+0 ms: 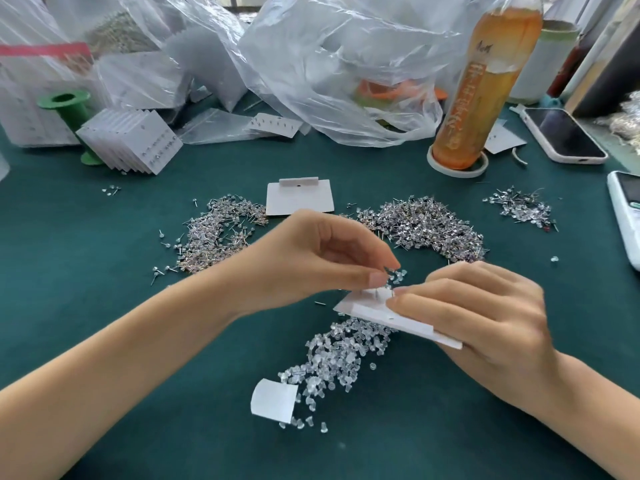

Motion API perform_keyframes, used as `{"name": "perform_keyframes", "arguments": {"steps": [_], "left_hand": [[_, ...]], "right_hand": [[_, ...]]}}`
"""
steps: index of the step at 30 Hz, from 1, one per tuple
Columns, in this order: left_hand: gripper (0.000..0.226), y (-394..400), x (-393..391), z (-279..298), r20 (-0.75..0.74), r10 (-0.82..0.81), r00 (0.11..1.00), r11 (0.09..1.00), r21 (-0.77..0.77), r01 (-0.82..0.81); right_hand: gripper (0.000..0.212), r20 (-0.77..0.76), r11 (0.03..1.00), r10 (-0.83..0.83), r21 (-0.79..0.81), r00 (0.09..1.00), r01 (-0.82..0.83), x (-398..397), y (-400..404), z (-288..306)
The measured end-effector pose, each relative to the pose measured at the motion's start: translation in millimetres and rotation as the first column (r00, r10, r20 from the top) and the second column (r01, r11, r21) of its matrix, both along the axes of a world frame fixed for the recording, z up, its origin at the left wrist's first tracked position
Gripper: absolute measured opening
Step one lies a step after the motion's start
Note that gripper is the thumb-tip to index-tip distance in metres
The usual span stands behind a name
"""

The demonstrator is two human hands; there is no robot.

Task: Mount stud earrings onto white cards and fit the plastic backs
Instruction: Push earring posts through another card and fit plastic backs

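Just right of center, your right hand [485, 323] grips a thin, bendable white card [398, 318] by its edge, while your left hand [325, 258] pinches a tiny, slippery plastic back [387, 274] over a post.

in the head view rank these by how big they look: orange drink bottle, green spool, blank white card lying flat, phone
1. orange drink bottle
2. phone
3. blank white card and green spool: look alike, and the spool is partly hidden, so unranked.

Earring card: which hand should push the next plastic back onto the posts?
Left hand: likely, since it already pinches at the posts above the card, which the right hand grips.
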State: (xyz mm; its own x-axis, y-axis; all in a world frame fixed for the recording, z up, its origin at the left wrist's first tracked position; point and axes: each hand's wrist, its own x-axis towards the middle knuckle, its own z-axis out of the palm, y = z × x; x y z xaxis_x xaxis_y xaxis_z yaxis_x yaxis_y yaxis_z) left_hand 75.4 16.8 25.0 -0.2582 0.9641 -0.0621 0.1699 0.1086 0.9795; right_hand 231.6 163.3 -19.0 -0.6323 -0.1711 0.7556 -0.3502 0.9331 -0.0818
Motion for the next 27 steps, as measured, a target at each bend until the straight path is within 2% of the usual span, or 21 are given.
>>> {"name": "perform_keyframes", "arguments": {"steps": [7, 17, 27], "left_hand": [[0.019, -5.3, 1.7, -2.6, -0.049, -0.010, 0.999, 1.000, -0.020, 0.009], [0.019, -6.5, 6.8, -5.9, -0.032, -0.014, 0.999, 1.000, 0.018, 0.015], [0.018, -6.4, 8.0, -7.5, -0.180, -0.023, 0.983, 0.999, 0.022, 0.027]], "right_hand": [[0.034, -0.028, 0.995, 0.014, 0.098, 1.000, -0.011, -2.5, -2.1, -1.6], [0.023, -0.030, 0.991, 0.017, 0.133, 0.999, -0.013, -1.6, 0.2, -5.1], [0.033, 0.000, 0.990, 0.024, 0.138, 1.000, -0.024, -0.5, -1.7, -4.0]]}}
